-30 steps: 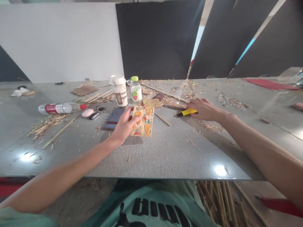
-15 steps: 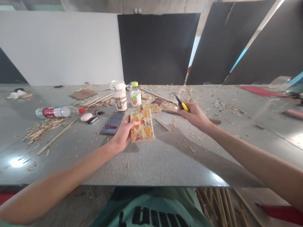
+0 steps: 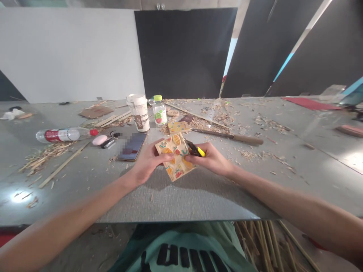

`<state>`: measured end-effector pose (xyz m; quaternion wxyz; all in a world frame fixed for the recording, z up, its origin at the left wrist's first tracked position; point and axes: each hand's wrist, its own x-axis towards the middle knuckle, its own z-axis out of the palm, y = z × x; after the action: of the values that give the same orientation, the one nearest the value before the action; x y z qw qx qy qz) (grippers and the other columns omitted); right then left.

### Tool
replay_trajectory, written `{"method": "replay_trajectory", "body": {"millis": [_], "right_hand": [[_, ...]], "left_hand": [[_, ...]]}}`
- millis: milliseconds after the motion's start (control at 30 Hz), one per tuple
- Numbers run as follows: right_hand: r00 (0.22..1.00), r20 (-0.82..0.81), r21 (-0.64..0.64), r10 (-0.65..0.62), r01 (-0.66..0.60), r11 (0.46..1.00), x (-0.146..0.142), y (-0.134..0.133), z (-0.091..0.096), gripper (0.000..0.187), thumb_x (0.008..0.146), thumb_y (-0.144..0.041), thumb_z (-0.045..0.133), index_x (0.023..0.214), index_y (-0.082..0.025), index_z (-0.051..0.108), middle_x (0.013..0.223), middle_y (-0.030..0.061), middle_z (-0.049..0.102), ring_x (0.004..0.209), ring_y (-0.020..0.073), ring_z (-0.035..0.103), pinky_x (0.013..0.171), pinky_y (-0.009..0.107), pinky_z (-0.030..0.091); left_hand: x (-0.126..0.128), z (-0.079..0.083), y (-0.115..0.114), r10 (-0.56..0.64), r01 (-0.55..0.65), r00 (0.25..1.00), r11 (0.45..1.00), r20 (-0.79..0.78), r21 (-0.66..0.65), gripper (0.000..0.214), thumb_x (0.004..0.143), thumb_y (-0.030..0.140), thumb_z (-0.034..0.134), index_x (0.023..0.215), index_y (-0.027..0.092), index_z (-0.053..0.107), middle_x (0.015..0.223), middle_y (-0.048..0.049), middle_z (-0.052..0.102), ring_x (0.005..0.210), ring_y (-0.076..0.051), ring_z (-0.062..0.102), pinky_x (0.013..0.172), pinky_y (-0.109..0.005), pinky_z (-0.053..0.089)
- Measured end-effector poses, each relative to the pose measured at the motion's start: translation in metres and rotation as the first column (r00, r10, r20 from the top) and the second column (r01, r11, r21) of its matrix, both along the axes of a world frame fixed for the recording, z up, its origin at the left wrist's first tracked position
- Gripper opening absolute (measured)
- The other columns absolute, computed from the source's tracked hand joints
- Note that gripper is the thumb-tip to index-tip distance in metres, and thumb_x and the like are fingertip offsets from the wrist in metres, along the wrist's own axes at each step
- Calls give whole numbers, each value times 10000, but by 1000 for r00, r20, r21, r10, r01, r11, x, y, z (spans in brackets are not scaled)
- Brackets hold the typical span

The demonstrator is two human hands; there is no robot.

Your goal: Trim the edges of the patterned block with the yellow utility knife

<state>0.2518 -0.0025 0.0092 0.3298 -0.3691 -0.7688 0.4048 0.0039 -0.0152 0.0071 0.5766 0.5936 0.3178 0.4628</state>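
Note:
A fruit-patterned, pale yellow flat piece, like a small booklet or pouch, is tilted above the table in front of me. My left hand is closed on its left edge, thumb on the face. My right hand pinches its right edge with the thumb. That same hand also grips a black and yellow utility knife, whose front end points toward the piece's upper right corner. Beyond lie a second patterned piece and a long knife with a wooden handle.
Left of my hands are a phone, a pink oval object and a lying plastic bottle. Paper cups and a green-capped bottle stand behind. Wood shavings and strips litter the table; dark panels rise at the back.
My right hand has moved left and toward me with the utility knife and now touches the patterned piece. The piece has been tilted. The long knife's handle is now uncovered.

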Motion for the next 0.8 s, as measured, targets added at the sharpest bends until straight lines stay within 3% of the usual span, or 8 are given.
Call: {"method": "replay_trajectory", "body": {"millis": [100, 167, 267, 333, 400, 533, 633, 800], "right_hand": [[999, 53, 54, 12, -14, 998, 5, 0, 1, 366, 947, -510, 719, 794, -188, 636, 757, -22, 509, 704, 129, 415, 641, 304, 334], [996, 85, 91, 20, -28, 995, 6, 0, 0, 364, 970, -491, 700, 783, -190, 621, 736, -32, 488, 693, 124, 397, 628, 302, 315], [993, 116, 152, 38, -55, 987, 4, 0, -2, 377, 995, -492, 679, 777, -199, 585, 724, -45, 481, 685, 117, 391, 619, 295, 308], [991, 130, 197, 43, -69, 978, 1, -1, -3, 401, 1003, -496, 674, 755, -207, 544, 702, -55, 464, 672, 111, 381, 612, 290, 300], [988, 146, 241, 46, -80, 967, -3, -2, -5, 415, 1002, -493, 678, 741, -213, 518, 674, -65, 446, 653, 107, 367, 606, 289, 291], [985, 169, 311, 23, -76, 947, -8, -1, -6, 369, 1010, -481, 675, 784, -210, 570, 666, -67, 474, 632, 104, 364, 605, 286, 289], [982, 186, 371, -7, -64, 926, -2, 3, -5, 320, 1006, -494, 687, 878, -203, 647, 703, -52, 538, 636, 108, 407, 625, 289, 308], [930, 332, 550, -156, -56, 833, 18, 5, 3, 393, 1035, -583, 601, 982, -199, 664, 764, -2, 606, 656, 142, 489, 637, 321, 317]], "left_hand": [[-6, 3, 4, 74, -52, 983, 990, -168, 132, 445, 837, 358, 853, 1180, 236, 596, 982, -29, 798, 798, -200, 760, 675, -290, 588], [-10, 7, 6, 177, -70, 931, 944, -319, 321, 512, 874, 340, 805, 1294, 260, 525, 975, -15, 794, 723, -173, 731, 617, -273, 555], [-14, 11, 3, 366, 27, 782, 789, -505, 613, 647, 882, 307, 789, 1463, 277, 504, 1145, -37, 794, 884, -200, 757, 789, -324, 605], [-13, 13, -2, 452, 99, 702, 704, -551, 703, 676, 883, 314, 810, 1497, 297, 527, 1288, -37, 775, 1051, -228, 766, 933, -351, 603], [-10, 15, -7, 514, 130, 661, 638, -546, 759, 652, 896, 331, 823, 1487, 305, 549, 1335, -22, 771, 1122, -234, 769, 961, -343, 599], [-6, 16, -14, 638, 129, 595, 525, -489, 841, 499, 900, 371, 850, 1330, 259, 623, 1198, -25, 817, 1042, -239, 798, 824, -321, 615], [-6, 16, -14, 703, 106, 521, 510, -484, 854, 482, 871, 354, 887, 1261, 249, 624, 1114, -22, 826, 929, -239, 807, 715, -316, 596], [-7, 18, -10, 780, 73, 395, 500, -486, 863, 497, 893, 329, 875, 1293, 262, 588, 1132, -34, 816, 939, -266, 808, 696, -338, 578]]}}
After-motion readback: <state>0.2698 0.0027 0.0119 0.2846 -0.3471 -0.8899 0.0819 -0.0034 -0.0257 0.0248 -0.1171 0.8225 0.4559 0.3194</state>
